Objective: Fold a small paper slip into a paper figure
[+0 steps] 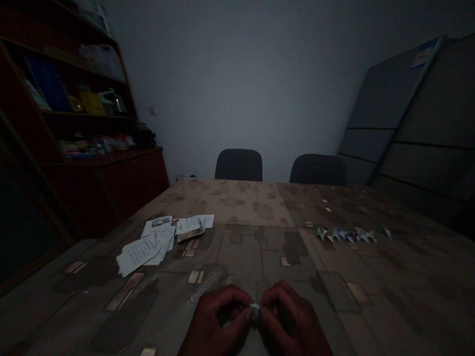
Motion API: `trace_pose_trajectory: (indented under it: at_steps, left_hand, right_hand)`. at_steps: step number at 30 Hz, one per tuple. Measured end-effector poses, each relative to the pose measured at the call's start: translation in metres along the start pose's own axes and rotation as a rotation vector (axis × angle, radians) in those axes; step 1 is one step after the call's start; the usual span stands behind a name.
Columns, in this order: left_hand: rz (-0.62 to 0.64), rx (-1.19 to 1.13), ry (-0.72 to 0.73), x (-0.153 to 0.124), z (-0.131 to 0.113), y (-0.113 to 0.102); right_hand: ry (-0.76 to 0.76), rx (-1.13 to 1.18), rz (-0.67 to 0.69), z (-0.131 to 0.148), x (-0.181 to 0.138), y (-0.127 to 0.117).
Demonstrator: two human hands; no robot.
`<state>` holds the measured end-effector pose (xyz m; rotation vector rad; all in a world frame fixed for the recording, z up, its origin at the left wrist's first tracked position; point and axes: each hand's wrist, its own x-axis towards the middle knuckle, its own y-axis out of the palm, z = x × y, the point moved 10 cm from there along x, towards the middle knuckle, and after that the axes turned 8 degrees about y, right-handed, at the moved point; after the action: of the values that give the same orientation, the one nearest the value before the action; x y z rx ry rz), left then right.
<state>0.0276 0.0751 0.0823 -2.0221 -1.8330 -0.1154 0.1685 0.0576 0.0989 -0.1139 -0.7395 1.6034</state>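
Close to the table's near edge, my left hand point(223, 319) and my right hand point(292, 316) meet at the fingertips. Between them they pinch a small pale piece of folded paper point(254, 310); the fingers cover most of it, so its full shape is hidden. Off to the right lies a row of small folded paper figures point(347, 235) with pointed tips, possibly paper cranes. A loose pile of printed paper cards point(148, 249) is spread out on the left, some overlapping.
A patterned cloth covers the table point(245, 257). Two dark chairs point(238, 164) stand at its far side, before a plain wall. A wooden cabinet point(137, 183) with filled shelves is on the left, and grey cabinets point(389, 104) rise on the right. The room is dim.
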Motion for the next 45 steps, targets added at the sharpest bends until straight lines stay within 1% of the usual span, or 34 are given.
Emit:
trace_pose_trajectory:
  at_steps: [3, 6, 9, 11, 13, 15, 17, 21, 25, 28, 32, 34, 39, 42, 45]
  left_hand:
    - [0.08, 0.029, 0.026, 0.0, -0.002, 0.004]
    - [0.163, 0.054, 0.062, 0.0, -0.002, 0.008]
    - [0.172, -0.088, 0.009, -0.002, 0.008, 0.01]
    - [0.164, -0.226, -0.078, -0.003, 0.018, 0.014]
    - [0.152, -0.318, -0.177, -0.005, 0.029, 0.019]
    - [0.14, -0.363, -0.258, -0.006, 0.038, 0.024]
    - [0.139, -0.388, -0.288, -0.007, 0.041, 0.027]
    - [0.176, -0.424, -0.277, -0.006, 0.037, 0.032]
    - [0.177, -0.4, -0.306, -0.006, 0.039, 0.032]
    - [0.17, -0.331, -0.277, -0.004, 0.039, 0.03]
    - [0.2, -0.285, -0.255, -0.006, 0.037, 0.029]
    - [0.195, -0.294, -0.254, -0.007, 0.037, 0.028]
    - [0.197, -0.421, -0.255, -0.006, 0.043, 0.034]
    - [0.189, -0.543, -0.252, -0.004, 0.046, 0.038]
    - [0.134, -0.618, -0.268, -0.004, 0.048, 0.036]
  right_hand:
    - [-0.041, -0.047, 0.039, 0.003, -0.001, 0.004]
    - [-0.072, -0.077, 0.049, 0.005, -0.005, 0.008]
    - [-0.051, -0.067, 0.072, 0.003, -0.007, 0.013]
    - [0.016, -0.013, 0.095, -0.003, -0.006, 0.014]
    - [0.119, 0.074, 0.111, -0.012, -0.003, 0.014]
    - [0.223, 0.164, 0.122, -0.02, -0.002, 0.015]
    - [0.281, 0.217, 0.128, -0.025, -0.002, 0.016]
    - [0.319, 0.28, 0.14, -0.032, -0.003, 0.02]
    - [0.416, 0.397, 0.228, -0.048, -0.002, 0.033]
    - [0.451, 0.421, 0.204, -0.057, -0.001, 0.034]
    - [0.43, 0.442, 0.203, -0.053, -0.003, 0.034]
    - [0.423, 0.444, 0.2, -0.05, -0.004, 0.033]
    - [0.432, 0.472, 0.198, -0.047, -0.001, 0.03]
    - [0.495, 0.621, 0.187, -0.05, 0.0, 0.031]
    - [0.545, 0.727, 0.158, -0.052, 0.0, 0.032]
